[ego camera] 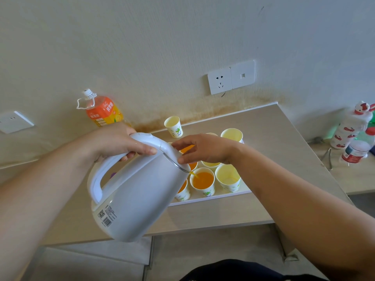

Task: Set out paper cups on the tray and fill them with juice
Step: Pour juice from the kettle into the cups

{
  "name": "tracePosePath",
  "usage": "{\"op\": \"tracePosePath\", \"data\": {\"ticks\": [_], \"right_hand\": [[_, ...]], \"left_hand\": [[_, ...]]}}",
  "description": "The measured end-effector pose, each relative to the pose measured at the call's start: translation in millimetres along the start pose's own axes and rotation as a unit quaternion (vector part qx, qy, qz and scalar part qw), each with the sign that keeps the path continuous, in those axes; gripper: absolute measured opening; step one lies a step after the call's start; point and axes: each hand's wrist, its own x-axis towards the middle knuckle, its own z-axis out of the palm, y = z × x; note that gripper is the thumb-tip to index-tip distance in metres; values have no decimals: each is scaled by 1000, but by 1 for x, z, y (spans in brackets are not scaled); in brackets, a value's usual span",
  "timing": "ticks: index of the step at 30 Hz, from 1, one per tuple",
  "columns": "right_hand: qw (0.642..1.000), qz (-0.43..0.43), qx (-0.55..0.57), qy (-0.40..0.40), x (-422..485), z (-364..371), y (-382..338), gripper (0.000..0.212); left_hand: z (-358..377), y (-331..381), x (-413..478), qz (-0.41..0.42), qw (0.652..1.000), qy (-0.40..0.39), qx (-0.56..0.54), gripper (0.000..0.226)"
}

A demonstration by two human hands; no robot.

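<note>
kettle: the white plastic kettle with a loop handle was tilted over the near left part of the flat white tray, its spout low above one cup.
juice: a thin orange stream fell into the green-printed paper cup in the front row, which was nearly full.
how the kettle handles: probably heavy with liquid and stiff, with a smooth shell that could slip; the handle looked like the safe place to hold it.
how the cups handle: light, with thin and soft walls, so a full one probably tips or squashes easily; best not touched during the pour.
left hand: the left hand was closed around the top of the handle, its thumb lying on the upper side, and it carried the weight.
right hand: the right hand gripped nothing; its loosely spread fingers touched the lid edge near the spout.
other cups: the empty paper cup stood just beside the filling one; another single paper cup stood off the tray, near the wall.
table: the beige wooden table carried the tray.
</note>
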Motion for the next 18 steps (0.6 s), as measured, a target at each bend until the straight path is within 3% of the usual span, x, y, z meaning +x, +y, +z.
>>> {"op": "tracePosePath", "data": {"ticks": [8, 18], "right_hand": [[1000, 9, 10, -6, 1, 1, 2, 54], [1000, -1, -30, 6, -9, -7, -8, 47]], "left_hand": [[5, 0, -3, -16, 999, -18, -45, 45], [12, -10, -11, 4, 988, -11, -153, 78]]}}
